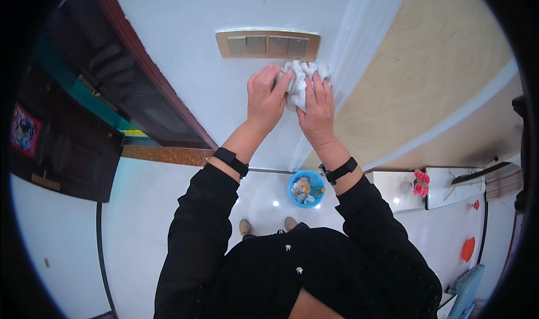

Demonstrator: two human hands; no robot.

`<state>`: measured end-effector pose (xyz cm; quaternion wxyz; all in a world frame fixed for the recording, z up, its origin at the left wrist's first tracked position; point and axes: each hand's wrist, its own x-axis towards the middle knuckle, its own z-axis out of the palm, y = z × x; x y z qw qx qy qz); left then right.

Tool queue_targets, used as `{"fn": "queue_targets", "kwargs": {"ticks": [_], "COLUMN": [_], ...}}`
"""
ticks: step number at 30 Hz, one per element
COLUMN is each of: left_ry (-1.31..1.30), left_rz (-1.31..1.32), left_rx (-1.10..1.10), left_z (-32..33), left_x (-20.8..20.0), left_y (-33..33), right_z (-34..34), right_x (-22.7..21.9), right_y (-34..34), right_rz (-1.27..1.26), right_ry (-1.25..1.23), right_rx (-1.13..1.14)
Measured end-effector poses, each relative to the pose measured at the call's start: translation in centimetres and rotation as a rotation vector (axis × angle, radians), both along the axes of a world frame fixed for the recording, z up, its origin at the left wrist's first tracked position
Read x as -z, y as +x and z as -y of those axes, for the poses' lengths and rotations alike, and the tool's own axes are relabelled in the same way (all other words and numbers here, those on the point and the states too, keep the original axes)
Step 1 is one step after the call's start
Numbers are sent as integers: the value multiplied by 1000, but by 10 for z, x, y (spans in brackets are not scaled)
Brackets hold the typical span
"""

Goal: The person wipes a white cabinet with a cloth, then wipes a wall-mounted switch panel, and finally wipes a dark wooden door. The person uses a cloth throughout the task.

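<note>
A crumpled white cloth (300, 80) is bunched up against the white wall, just under the right half of a light switch panel (268, 44) with a gold-coloured frame. My left hand (266, 97) is closed on the cloth's left side, thumb across it and fingertips near the wall. On the cloth's right and lower side, my right hand (318, 111) presses with its fingers bent over the folds. Both forearms reach up in black sleeves, with a dark band on each wrist.
Below my hands a blue waste bin (293, 191) with rubbish in it stands on the pale floor near my feet. At left is a dark wooden door (62, 156) and frame. Pink flowers (421, 182) stand by a white cabinet (393, 191) at right. An orange-red stool-like thing (467, 249) sits farther right.
</note>
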<state>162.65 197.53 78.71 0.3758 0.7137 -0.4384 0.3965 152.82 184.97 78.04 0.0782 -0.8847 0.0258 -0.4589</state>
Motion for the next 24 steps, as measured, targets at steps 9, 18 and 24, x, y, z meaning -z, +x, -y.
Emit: {"fn": "queue_targets", "kwargs": {"ticks": [9,18,24], "left_ry": [92,-10,-121], "left_rz": [97,-12,-100], "left_rx": [284,24,-41], "left_z": [-18,-99,-89], "left_x": [13,50,56], "left_y": [38,46,30], "right_z": [-26,-99,-103], "right_x": [18,15,9], "right_y": [29,57,51], "right_rz": [71,-9,-47], "right_ry": [22,-66,-88], "right_rx": [46,-181,-193]}}
